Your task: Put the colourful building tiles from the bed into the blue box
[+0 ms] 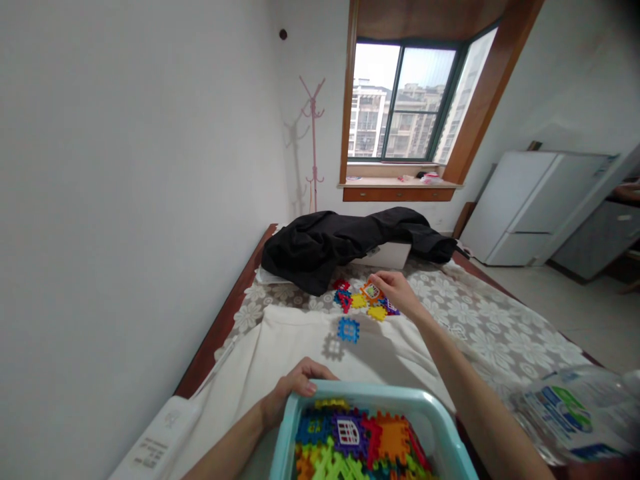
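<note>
My left hand [300, 385] is closed round the rim at the far left corner of a pale blue plastic basket [373, 390]. Inside it lies a heap of notched plastic building pieces, among them a purple window piece [349, 430] and an orange square [393, 437]. Stretched out over the bed, my right hand [397, 288] pinches an orange building piece [371, 291] by its top edge. Yellow pieces [377, 313] and several red, blue and purple ones lie around it. Nearer to me is a blue window piece [349, 329], its shadow falling apart from it on the white cloth.
A white cloth [295, 333] covers part of the flowered bed sheet [500, 313]. Black fabric [320, 247] drapes over a white box [387, 255] at the back. A large clear bottle [575, 413] is at right, a white power strip-like object [157, 440] at left.
</note>
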A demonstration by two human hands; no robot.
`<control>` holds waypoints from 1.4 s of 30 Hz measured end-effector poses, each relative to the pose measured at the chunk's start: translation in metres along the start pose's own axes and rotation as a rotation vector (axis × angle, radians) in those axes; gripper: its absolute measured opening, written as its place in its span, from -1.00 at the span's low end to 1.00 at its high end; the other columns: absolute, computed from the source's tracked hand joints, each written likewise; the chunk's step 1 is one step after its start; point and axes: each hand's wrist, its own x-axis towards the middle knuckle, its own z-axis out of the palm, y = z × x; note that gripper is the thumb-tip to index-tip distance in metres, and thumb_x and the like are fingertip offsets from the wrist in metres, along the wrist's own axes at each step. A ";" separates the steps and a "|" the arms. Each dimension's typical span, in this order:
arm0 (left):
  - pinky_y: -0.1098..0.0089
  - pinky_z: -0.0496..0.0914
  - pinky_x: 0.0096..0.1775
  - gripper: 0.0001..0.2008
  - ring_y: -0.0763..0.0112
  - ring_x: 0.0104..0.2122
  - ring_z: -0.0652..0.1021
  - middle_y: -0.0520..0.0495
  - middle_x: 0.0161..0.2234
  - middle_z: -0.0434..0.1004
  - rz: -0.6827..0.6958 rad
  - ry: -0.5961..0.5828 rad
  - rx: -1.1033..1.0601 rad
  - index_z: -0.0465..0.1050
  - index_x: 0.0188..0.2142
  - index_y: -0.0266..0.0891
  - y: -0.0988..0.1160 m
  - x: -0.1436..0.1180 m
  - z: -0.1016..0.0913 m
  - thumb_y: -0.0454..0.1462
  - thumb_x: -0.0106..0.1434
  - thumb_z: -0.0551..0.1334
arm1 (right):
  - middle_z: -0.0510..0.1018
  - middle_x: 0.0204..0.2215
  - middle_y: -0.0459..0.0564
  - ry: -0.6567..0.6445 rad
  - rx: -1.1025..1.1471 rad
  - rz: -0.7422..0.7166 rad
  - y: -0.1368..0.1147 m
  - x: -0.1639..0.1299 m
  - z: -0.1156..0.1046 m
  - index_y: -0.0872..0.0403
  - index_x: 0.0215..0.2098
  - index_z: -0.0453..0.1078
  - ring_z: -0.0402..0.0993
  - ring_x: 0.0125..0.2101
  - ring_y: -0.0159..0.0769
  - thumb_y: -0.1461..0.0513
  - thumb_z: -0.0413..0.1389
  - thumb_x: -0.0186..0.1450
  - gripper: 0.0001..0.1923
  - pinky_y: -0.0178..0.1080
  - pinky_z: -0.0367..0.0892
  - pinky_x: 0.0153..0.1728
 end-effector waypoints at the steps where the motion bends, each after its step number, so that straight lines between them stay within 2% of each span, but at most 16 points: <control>1: 0.28 0.37 -0.26 -0.50 0.10 -0.35 0.61 -0.23 -0.31 0.77 0.001 -0.001 0.000 0.75 -0.21 -0.39 0.000 0.000 0.000 -0.23 -0.15 0.28 | 0.43 -0.58 -0.10 -0.005 0.022 0.002 -0.002 -0.001 0.000 0.09 -0.40 0.46 0.30 -0.55 -0.33 -0.21 -0.01 0.39 -0.42 -0.32 0.17 -0.53; 5: 0.24 0.39 -0.20 -0.54 0.07 -0.29 0.61 -0.23 -0.30 0.76 0.030 0.031 -0.009 0.74 -0.21 -0.37 0.001 -0.005 0.004 -0.22 -0.11 0.29 | 0.34 -0.61 -0.13 -0.025 0.068 0.010 -0.008 -0.002 0.001 0.09 -0.45 0.41 0.21 -0.58 -0.37 -0.19 0.01 0.38 -0.44 -0.33 0.09 -0.56; 9: 0.25 0.38 -0.18 -0.59 0.10 -0.26 0.60 -0.18 -0.28 0.75 0.071 0.093 -0.004 0.73 -0.23 -0.31 0.004 -0.010 0.008 -0.26 -0.08 0.28 | 0.34 -0.62 -0.14 -0.093 0.080 0.013 -0.015 -0.005 0.000 0.10 -0.46 0.42 0.21 -0.58 -0.37 -0.19 0.07 0.35 -0.45 -0.33 0.08 -0.57; 12: 0.31 0.34 -0.28 -0.58 0.17 -0.35 0.56 -0.19 -0.34 0.73 0.003 0.037 0.029 0.73 -0.26 -0.36 0.009 -0.011 0.010 -0.25 -0.12 0.28 | 0.40 -0.59 -0.13 -0.265 0.153 0.015 -0.020 -0.010 0.005 0.11 -0.38 0.47 0.25 -0.57 -0.38 -0.20 0.12 0.33 -0.46 -0.34 0.14 -0.55; 15: 0.35 0.29 -0.33 -0.60 0.24 -0.42 0.52 -0.16 -0.38 0.72 -0.009 0.047 0.008 0.74 -0.27 -0.35 0.011 -0.011 0.012 -0.24 -0.12 0.31 | 0.47 -0.52 -0.11 -0.532 0.203 -0.015 -0.020 -0.017 0.022 0.13 -0.28 0.52 0.34 -0.52 -0.36 -0.14 0.15 0.34 -0.51 -0.34 0.24 -0.49; 17: 0.35 0.29 -0.33 -0.62 0.24 -0.42 0.52 -0.14 -0.38 0.72 0.007 0.068 -0.010 0.74 -0.27 -0.33 0.010 -0.012 0.012 -0.25 -0.10 0.32 | 0.56 -0.44 -0.06 -0.679 0.144 -0.076 -0.018 -0.021 0.036 0.13 -0.22 0.56 0.43 -0.45 -0.33 -0.04 0.18 0.35 -0.62 -0.33 0.31 -0.41; 20: 0.34 0.31 -0.31 -0.61 0.20 -0.39 0.55 -0.15 -0.37 0.72 0.013 0.050 -0.017 0.74 -0.25 -0.33 0.007 -0.012 0.009 -0.26 -0.09 0.31 | 0.65 -0.27 0.00 -0.777 -0.018 -0.145 -0.016 -0.026 0.053 0.11 -0.06 0.58 0.52 -0.32 -0.27 0.15 0.24 0.32 -0.73 -0.29 0.38 -0.29; 22: 0.33 0.33 -0.30 -0.60 0.18 -0.37 0.56 -0.17 -0.34 0.73 0.006 0.032 -0.015 0.74 -0.24 -0.34 0.006 -0.009 0.006 -0.25 -0.09 0.30 | 0.66 -0.21 0.02 -0.806 -0.105 -0.138 -0.020 -0.030 0.058 0.09 0.07 0.55 0.54 -0.27 -0.22 0.18 0.27 0.30 -0.62 -0.27 0.40 -0.25; 25: 0.34 0.33 -0.31 -0.57 0.19 -0.38 0.56 -0.19 -0.34 0.73 -0.036 -0.015 0.011 0.74 -0.26 -0.37 0.007 -0.005 0.004 -0.24 -0.13 0.29 | 0.62 -0.08 0.08 -0.829 -0.224 -0.151 -0.032 -0.040 0.062 0.05 0.23 0.45 0.55 -0.15 -0.12 0.08 0.37 0.23 -0.36 -0.20 0.42 -0.14; 28: 0.36 0.32 -0.33 -0.56 0.22 -0.40 0.55 -0.18 -0.37 0.73 -0.024 -0.003 0.006 0.74 -0.26 -0.38 0.009 -0.005 0.006 -0.25 -0.15 0.29 | 0.48 0.10 0.15 -0.839 -0.356 -0.212 -0.047 -0.052 0.069 0.01 0.24 0.43 0.47 0.04 0.05 0.03 0.46 0.09 -0.21 -0.11 0.40 -0.02; 32: 0.38 0.33 -0.30 -0.59 0.22 -0.36 0.56 -0.16 -0.35 0.73 0.027 0.051 -0.033 0.74 -0.24 -0.34 0.006 -0.010 0.009 -0.26 -0.11 0.31 | 0.45 0.06 0.14 -0.788 -0.493 -0.249 -0.060 -0.059 0.080 0.03 0.13 0.47 0.45 0.00 0.05 0.07 0.46 0.07 -0.31 -0.12 0.38 -0.09; 37: 0.36 0.34 -0.29 -0.57 0.22 -0.39 0.57 -0.17 -0.37 0.73 0.005 0.067 -0.034 0.74 -0.24 -0.34 0.004 -0.011 0.009 -0.26 -0.12 0.30 | 0.47 0.01 0.14 -0.779 -0.521 -0.323 -0.060 -0.060 0.084 0.07 0.07 0.45 0.46 -0.08 -0.01 0.14 0.38 0.12 -0.44 -0.16 0.37 -0.18; 42: 0.36 0.33 -0.31 -0.59 0.23 -0.42 0.56 -0.14 -0.44 0.69 0.014 0.067 -0.019 0.74 -0.27 -0.34 0.008 -0.012 0.011 -0.26 -0.13 0.28 | 0.50 0.06 0.16 -0.719 -0.492 -0.480 -0.058 -0.061 0.091 0.08 0.09 0.43 0.43 -0.01 0.00 0.19 0.33 0.15 -0.47 -0.09 0.37 -0.03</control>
